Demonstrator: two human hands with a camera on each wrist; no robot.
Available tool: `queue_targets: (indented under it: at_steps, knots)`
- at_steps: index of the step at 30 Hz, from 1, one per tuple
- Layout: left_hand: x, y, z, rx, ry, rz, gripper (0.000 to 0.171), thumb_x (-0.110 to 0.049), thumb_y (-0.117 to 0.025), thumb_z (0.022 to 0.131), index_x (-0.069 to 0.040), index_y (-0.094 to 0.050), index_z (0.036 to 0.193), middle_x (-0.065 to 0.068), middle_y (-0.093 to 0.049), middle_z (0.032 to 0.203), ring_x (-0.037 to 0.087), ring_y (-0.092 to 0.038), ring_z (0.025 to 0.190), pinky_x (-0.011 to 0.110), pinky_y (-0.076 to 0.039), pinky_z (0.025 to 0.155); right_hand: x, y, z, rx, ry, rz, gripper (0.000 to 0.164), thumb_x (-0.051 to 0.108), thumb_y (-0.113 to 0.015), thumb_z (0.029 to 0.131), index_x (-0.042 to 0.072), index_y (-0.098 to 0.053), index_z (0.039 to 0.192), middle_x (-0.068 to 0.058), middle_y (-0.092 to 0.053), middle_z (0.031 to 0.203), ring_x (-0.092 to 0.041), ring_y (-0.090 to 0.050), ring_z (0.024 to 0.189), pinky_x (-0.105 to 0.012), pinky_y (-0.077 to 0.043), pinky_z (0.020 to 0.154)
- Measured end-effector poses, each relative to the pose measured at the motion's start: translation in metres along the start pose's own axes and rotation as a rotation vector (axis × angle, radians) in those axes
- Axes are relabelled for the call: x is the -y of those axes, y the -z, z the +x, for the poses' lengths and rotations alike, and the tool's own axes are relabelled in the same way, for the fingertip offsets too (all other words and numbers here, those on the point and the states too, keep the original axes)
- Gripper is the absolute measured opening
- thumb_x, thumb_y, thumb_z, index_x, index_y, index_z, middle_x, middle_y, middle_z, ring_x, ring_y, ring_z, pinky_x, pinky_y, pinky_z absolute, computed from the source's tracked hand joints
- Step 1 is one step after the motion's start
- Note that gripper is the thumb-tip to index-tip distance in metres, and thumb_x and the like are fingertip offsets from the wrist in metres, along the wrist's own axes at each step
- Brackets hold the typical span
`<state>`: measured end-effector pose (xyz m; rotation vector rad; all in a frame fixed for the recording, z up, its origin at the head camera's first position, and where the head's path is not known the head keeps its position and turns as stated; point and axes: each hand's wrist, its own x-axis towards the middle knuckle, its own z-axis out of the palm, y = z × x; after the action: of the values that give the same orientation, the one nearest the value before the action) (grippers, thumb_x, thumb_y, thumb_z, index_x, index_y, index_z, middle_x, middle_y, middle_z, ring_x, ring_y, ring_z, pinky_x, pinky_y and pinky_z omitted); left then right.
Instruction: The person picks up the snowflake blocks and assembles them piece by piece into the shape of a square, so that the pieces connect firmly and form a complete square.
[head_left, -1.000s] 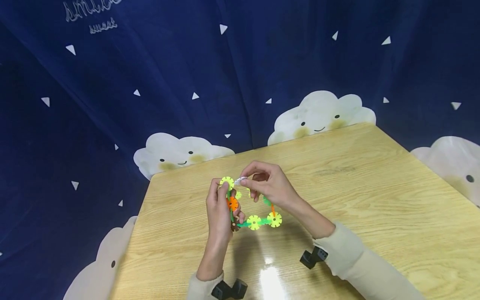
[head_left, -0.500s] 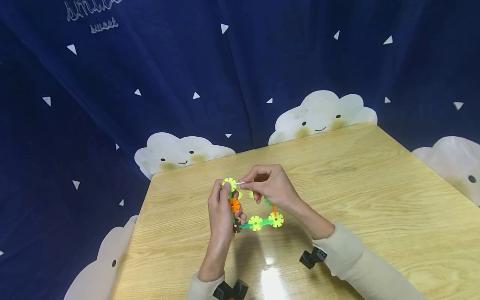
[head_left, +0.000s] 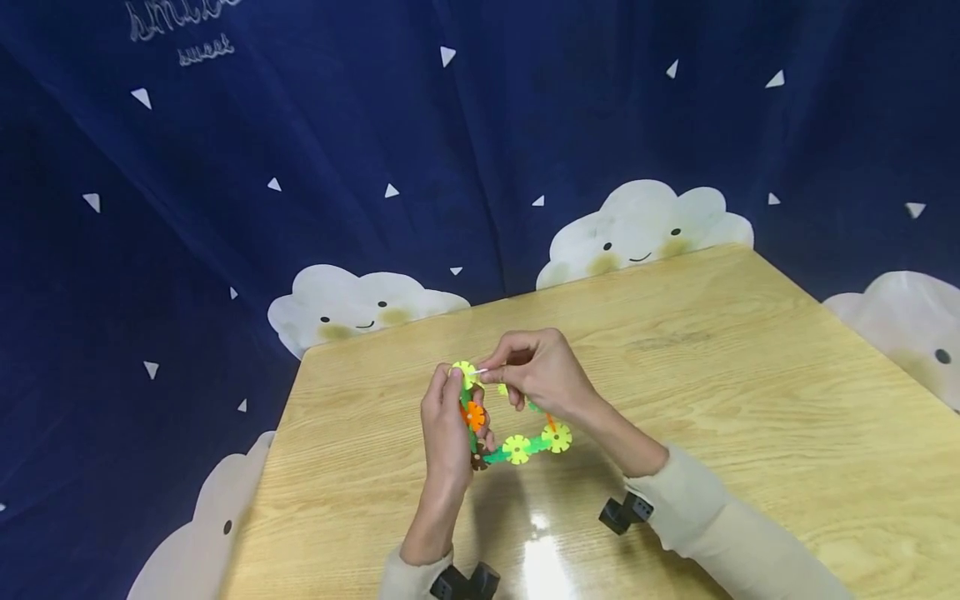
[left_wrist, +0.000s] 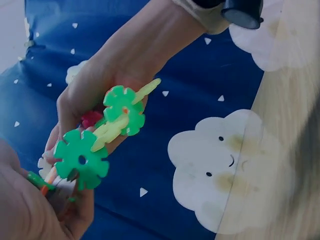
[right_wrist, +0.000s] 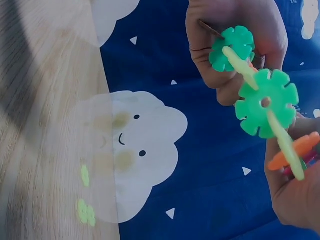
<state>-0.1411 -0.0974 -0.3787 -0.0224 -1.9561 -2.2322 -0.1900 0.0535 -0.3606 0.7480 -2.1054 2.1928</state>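
My left hand [head_left: 447, 425] grips the left side of a chain of toothed plastic snowflake discs. Its thumb presses a yellow disc [head_left: 464, 377] at the upper end; below come an orange disc [head_left: 475, 417] and a brown disc [head_left: 481, 458]. The chain bends rightward through green pieces and another yellow disc [head_left: 522, 451]. With thumb and index finger, my right hand [head_left: 551, 375] pinches a white disc [head_left: 481, 372], seen edge-on against the yellow one. A green disc [left_wrist: 95, 167] shows large in the left wrist view; the right wrist view shows a green disc [right_wrist: 280, 100] too.
Two loose yellow-green discs, one nearer [right_wrist: 86, 212] and one farther [right_wrist: 85, 176], lie on the wooden table [head_left: 720, 400]. A dark blue curtain [head_left: 360, 125] with printed clouds hangs behind the table's far edge.
The left hand and chain have shifted slightly right and down. The white disc has turned edge-on and now meets the yellow disc's rim. The right hand keeps its pinch.
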Motion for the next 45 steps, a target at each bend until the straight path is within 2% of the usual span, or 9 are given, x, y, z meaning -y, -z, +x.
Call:
queue_targets:
  at_steps: [6, 14, 20, 25, 28, 32, 36, 39, 45]
  knots:
    - [-0.001, 0.005, 0.002, -0.033, -0.023, 0.081, 0.023, -0.031, -0.046, 0.109, -0.009, -0.048, 0.113, 0.008, -0.059, 0.076, 0.015, -0.049, 0.043, 0.024, -0.044, 0.036, -0.006, -0.001, 0.002, 0.057, -0.029, -0.024, 0.008, 0.0, -0.083, 0.084, 0.005, -0.078, 0.082, -0.009, -0.077, 0.085, -0.018, -0.054, 0.042, -0.026, -0.049, 0.043]
    - [0.001, 0.007, 0.001, 0.039, -0.075, 0.177, 0.03, -0.038, -0.052, 0.11, -0.01, -0.049, 0.121, 0.006, -0.05, 0.057, 0.013, -0.043, 0.043, 0.019, -0.034, 0.036, -0.014, -0.005, 0.006, 0.102, -0.034, -0.025, 0.006, 0.004, -0.081, 0.089, 0.01, -0.079, 0.089, -0.013, -0.068, 0.073, -0.022, -0.055, 0.046, -0.029, -0.052, 0.045]
    - [-0.003, 0.017, 0.004, 0.01, -0.066, 0.126, 0.036, -0.041, -0.05, 0.11, -0.007, -0.047, 0.124, 0.006, -0.053, 0.067, 0.011, -0.038, 0.041, 0.019, -0.029, 0.035, -0.02, 0.002, 0.012, 0.166, 0.064, -0.039, 0.012, 0.011, -0.071, 0.099, 0.007, -0.076, 0.109, -0.01, -0.074, 0.1, -0.034, -0.068, 0.071, -0.038, -0.061, 0.063]
    - [-0.008, 0.031, 0.008, -0.032, -0.088, 0.09, 0.038, -0.04, -0.047, 0.111, -0.003, -0.046, 0.122, 0.005, -0.048, 0.063, 0.01, -0.036, 0.041, 0.019, -0.028, 0.035, -0.031, 0.013, 0.02, 0.094, 0.083, 0.02, 0.024, 0.016, -0.058, 0.106, -0.001, -0.07, 0.118, -0.016, -0.074, 0.113, -0.038, -0.071, 0.096, -0.042, -0.062, 0.082]
    - [-0.011, 0.043, 0.009, -0.074, -0.092, 0.091, 0.036, -0.041, -0.048, 0.111, -0.006, -0.047, 0.12, 0.004, -0.046, 0.06, 0.01, -0.035, 0.041, 0.019, -0.028, 0.035, -0.045, 0.021, 0.026, 0.019, 0.03, 0.057, 0.031, 0.021, -0.054, 0.108, -0.005, -0.068, 0.119, -0.021, -0.072, 0.115, -0.037, -0.07, 0.102, -0.04, -0.061, 0.086]
    - [-0.014, 0.06, 0.008, -0.125, -0.072, 0.093, 0.034, -0.042, -0.048, 0.11, -0.009, -0.047, 0.121, 0.004, -0.049, 0.066, 0.011, -0.036, 0.043, 0.02, -0.027, 0.035, -0.069, 0.031, 0.028, -0.05, -0.084, 0.078, 0.035, 0.023, -0.057, 0.108, -0.007, -0.065, 0.123, -0.024, -0.07, 0.117, -0.037, -0.07, 0.099, -0.037, -0.062, 0.081]
    - [-0.016, 0.073, 0.008, -0.164, -0.052, 0.084, 0.035, -0.043, -0.047, 0.11, -0.011, -0.047, 0.121, 0.004, -0.051, 0.071, 0.011, -0.036, 0.043, 0.021, -0.027, 0.034, -0.087, 0.037, 0.027, -0.054, -0.168, 0.079, 0.036, 0.022, -0.06, 0.106, -0.005, -0.062, 0.13, -0.026, -0.067, 0.122, -0.036, -0.071, 0.093, -0.043, -0.064, 0.079]
    - [-0.017, 0.079, 0.008, -0.185, -0.046, 0.078, 0.032, -0.044, -0.047, 0.11, -0.012, -0.048, 0.119, 0.004, -0.05, 0.069, 0.012, -0.034, 0.042, 0.022, -0.026, 0.032, -0.097, 0.04, 0.027, -0.06, -0.209, 0.074, 0.036, 0.021, -0.065, 0.104, -0.001, -0.061, 0.133, -0.025, -0.065, 0.124, -0.042, -0.07, 0.093, -0.049, -0.064, 0.078]
    - [-0.017, 0.087, 0.008, -0.226, -0.04, 0.08, 0.026, -0.038, -0.047, 0.111, -0.013, -0.049, 0.115, 0.004, -0.053, 0.073, 0.011, -0.035, 0.041, 0.022, -0.027, 0.033, -0.119, 0.046, 0.028, -0.093, -0.325, 0.012, 0.045, 0.011, -0.072, 0.098, 0.001, -0.056, 0.139, -0.025, -0.058, 0.133, -0.041, -0.071, 0.09, -0.049, -0.064, 0.072]
